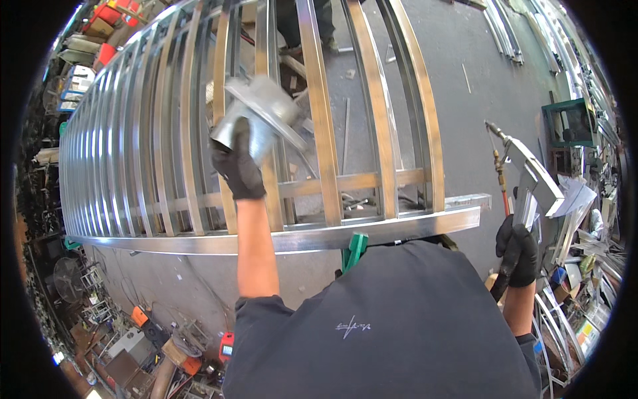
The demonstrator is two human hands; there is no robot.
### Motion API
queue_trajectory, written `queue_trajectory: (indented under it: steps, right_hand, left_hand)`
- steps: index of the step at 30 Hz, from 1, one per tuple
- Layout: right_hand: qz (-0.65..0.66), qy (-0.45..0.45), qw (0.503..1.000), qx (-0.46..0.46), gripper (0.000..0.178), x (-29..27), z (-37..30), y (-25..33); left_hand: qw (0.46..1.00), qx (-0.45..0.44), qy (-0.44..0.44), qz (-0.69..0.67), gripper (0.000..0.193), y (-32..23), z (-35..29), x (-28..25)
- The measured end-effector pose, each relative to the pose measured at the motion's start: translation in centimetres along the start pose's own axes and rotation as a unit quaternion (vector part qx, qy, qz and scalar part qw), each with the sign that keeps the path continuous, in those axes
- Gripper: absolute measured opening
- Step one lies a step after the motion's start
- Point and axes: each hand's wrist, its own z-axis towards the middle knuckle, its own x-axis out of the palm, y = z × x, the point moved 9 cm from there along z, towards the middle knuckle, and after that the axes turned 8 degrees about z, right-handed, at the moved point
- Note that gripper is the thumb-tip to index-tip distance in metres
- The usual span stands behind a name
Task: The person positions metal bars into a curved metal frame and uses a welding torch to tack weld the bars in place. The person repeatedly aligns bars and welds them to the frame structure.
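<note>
My left hand (240, 163), in a black glove, is wrapped round a shiny sheet-metal piece with a flat flange (260, 106). The piece is smeared by motion, so its exact kind is unclear. It is held over the left-middle part of a long metal frame (325, 234) of rails and crossbars. Out to the right, my black-gloved right hand (517, 251) grips a silver, gun-shaped tool (530, 181) by its lower part. Its thin nozzle points up and away. A brass fitting (498, 165) and a red hose end show beside it.
Several brown-tinged crossbars (319, 120) span the frame. A green clamp-like part (357, 250) sits at its near rail. Metal profiles (503, 30) lie on the floor at far right. A fan (68, 277) and tools crowd the left; scrap lies at right. Another person's legs (306, 23) show beyond.
</note>
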Motion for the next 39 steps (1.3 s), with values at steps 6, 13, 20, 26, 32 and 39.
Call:
queue_trajectory:
  steps: [6,13,20,26,32,39]
  right_hand:
    - [-0.023,0.006,0.999,-0.031,0.071,5.0,-0.8,3.2]
    - [-0.017,-0.019,0.999,-0.030,0.082,2.8,-1.7,1.6]
    - [-0.016,0.028,0.998,-0.059,0.080,5.8,0.1,2.7]
    - [-0.017,0.032,0.998,-0.050,0.082,5.6,-0.2,2.7]
    - [0.011,-0.039,0.997,-0.064,0.057,4.5,-2.2,3.8]
    - [-0.005,-0.011,0.999,-0.051,0.035,5.5,-1.8,4.4]
  left_hand:
    - [0.981,0.029,-0.151,-0.115,0.060,7.4,12.1,2.0]
    - [0.996,-0.017,-0.054,0.068,0.089,12.8,14.2,11.2]
    - [0.926,0.070,-0.176,0.326,0.088,15.1,18.8,4.2]
    - [0.968,0.034,-0.150,0.197,0.091,15.8,19.6,3.7]
    - [0.995,-0.051,0.016,0.090,0.099,16.3,15.6,11.4]
    - [0.997,-0.041,0.052,0.033,0.102,17.6,16.9,9.9]
